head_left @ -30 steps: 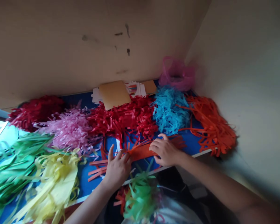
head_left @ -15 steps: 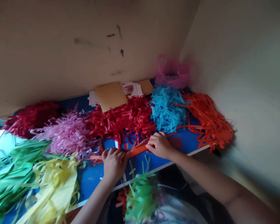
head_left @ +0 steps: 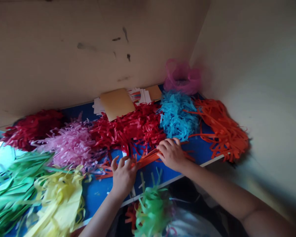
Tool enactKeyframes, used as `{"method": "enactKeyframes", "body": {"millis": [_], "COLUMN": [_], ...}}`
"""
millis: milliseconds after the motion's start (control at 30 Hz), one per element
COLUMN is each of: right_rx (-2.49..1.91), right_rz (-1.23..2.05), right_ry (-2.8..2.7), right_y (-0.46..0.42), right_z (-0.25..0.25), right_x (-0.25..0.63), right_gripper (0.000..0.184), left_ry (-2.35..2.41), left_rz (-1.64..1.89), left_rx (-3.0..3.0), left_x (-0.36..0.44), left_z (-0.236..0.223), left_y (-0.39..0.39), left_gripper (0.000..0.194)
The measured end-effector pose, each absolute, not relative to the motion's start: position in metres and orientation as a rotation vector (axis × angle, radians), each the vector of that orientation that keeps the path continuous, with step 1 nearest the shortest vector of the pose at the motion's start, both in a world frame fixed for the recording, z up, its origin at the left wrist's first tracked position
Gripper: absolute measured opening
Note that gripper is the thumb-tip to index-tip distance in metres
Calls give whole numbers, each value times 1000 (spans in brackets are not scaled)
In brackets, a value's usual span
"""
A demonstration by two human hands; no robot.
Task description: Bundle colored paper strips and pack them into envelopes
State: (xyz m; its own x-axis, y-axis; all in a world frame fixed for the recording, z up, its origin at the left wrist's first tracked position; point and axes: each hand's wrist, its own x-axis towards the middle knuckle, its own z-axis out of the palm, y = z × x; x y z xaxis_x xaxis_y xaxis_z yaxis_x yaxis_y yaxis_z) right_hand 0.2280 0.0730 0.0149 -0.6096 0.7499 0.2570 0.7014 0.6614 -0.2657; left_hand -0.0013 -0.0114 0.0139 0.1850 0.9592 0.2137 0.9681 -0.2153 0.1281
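A strip of orange fringed paper (head_left: 148, 160) lies across the front of the blue table, gathered into a narrow length. My left hand (head_left: 124, 175) has its fingers curled over the left part of it, with cut fringe ends spreading out beyond. On the right part, my right hand (head_left: 171, 154) grips the same paper, fingers bent down around it. Both palms face the table, and the fingertips are partly hidden. Just behind the strip is a heap of red shredded paper (head_left: 130, 126). Light green paper strips (head_left: 151, 210) hang near my lap.
Fringed paper heaps in pink (head_left: 72, 143), blue (head_left: 179, 115), orange (head_left: 224, 128), yellow (head_left: 61, 194), green (head_left: 14, 187) and dark red (head_left: 34, 128) cover much of the table (head_left: 95, 194). At the back are a brown envelope (head_left: 117, 103) and a pink plastic bag (head_left: 184, 79) by the walls.
The orange paper was a wider, flatter band one second ago and is now gathered narrow between my hands. My hands have stayed near its two ends; the view has shifted slightly.
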Motion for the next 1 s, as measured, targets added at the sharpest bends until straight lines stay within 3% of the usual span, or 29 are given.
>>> {"method": "enactKeyframes", "body": {"millis": [100, 200, 367, 533, 767, 1000], "right_rx": [-772, -634, -660, -756, -655, -649], "right_rz": [55, -29, -11, 1, -217, -199], "right_ry": [-2711, -2801, -2783, -2659, -2433, -2517], "right_y": [71, 77, 89, 69, 50, 47], "right_z": [17, 8, 8, 27, 14, -2], "right_x": [232, 229, 224, 213, 228, 236], "right_gripper": [14, 20, 20, 9, 23, 20], "left_ry": [-1772, -1761, -1750, -1647, -1436, -1552], "left_rz": [-361, -392, -505, -638, -790, -729], "left_rx": [-2527, -2516, -2368, -2249, -2117, -2187], "left_x": [2, 8, 16, 16, 16, 17], "left_z": [21, 23, 16, 24, 20, -8], "left_y": [-12, -10, -6, -9, -29, -36], "left_gripper": [30, 17, 11, 13, 17, 18]}}
